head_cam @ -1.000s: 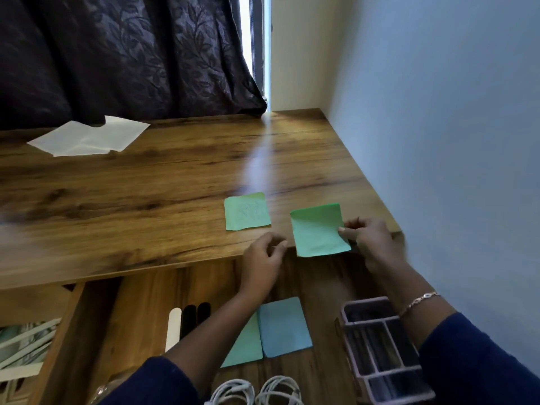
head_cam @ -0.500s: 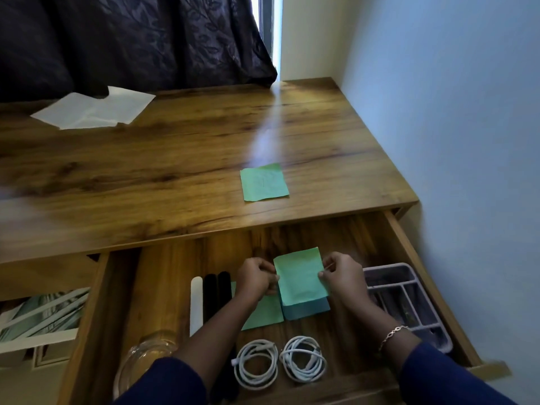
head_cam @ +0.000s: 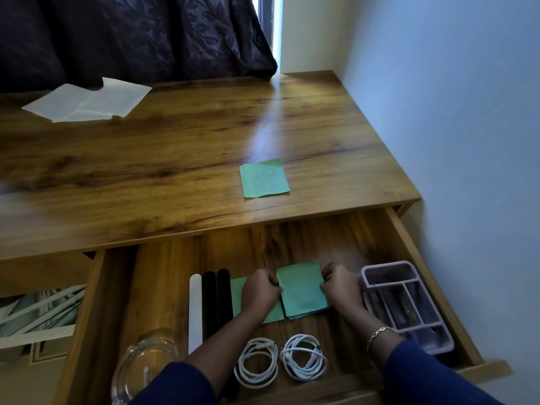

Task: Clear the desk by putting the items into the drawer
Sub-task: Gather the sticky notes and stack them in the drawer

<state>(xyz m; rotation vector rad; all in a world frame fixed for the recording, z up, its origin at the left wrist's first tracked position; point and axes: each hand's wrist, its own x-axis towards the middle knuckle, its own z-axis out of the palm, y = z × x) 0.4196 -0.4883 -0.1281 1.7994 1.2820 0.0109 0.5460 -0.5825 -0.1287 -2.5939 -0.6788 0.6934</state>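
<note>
Note in hand: the green note is low inside the open drawer, on top of a small pile of notes, between the two hands.
Fingers: the left hand and the right hand are curled; their fingers pinch the note's two side edges.
Done, in my judgement: this note is nearly placed but not yet released. Coiled cables lie nearer the person than the fingers, and a compartment tray sits just right of them.
Left to do: beyond the fingers, on the worktop, a second green note waits. Much farther, to the left, are white papers.
</note>
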